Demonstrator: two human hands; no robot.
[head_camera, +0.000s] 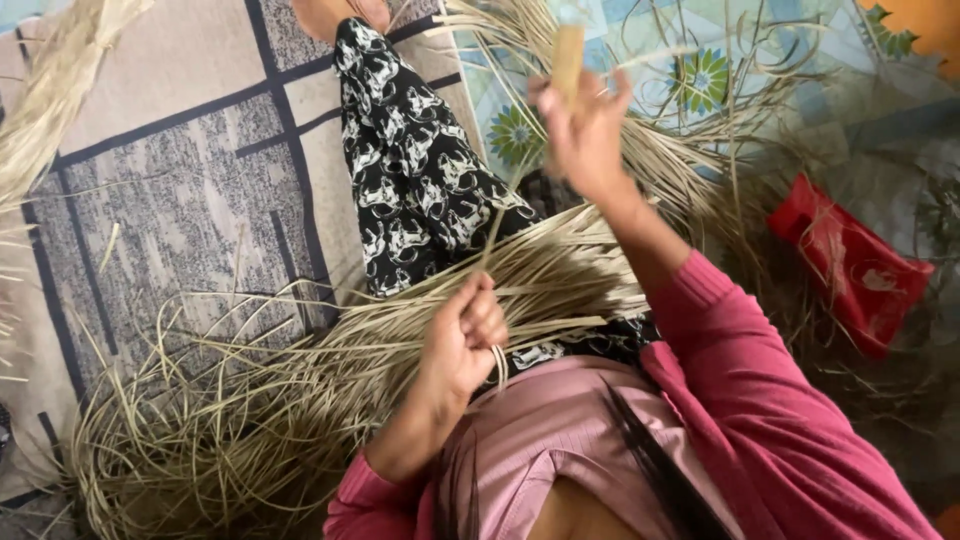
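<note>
Dried straw strips (520, 275) lie in a thick sheaf across the person's lap, fanning out over the patterned rug (170, 200) beside it. The left hand (462, 335) has its fingers closed round a few strips above the sheaf. The right hand (585, 130), raised beyond the sheaf, grips a wooden handle (567, 55). A red pouch (850, 265) lies to the sheaf's right.

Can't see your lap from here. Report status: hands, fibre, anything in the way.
Left hand shut on pale strip. Right hand raised, gripping wooden-handled tool. Strip bundle across lap, loose fibres heaped on mat, red pouch off right.
</note>
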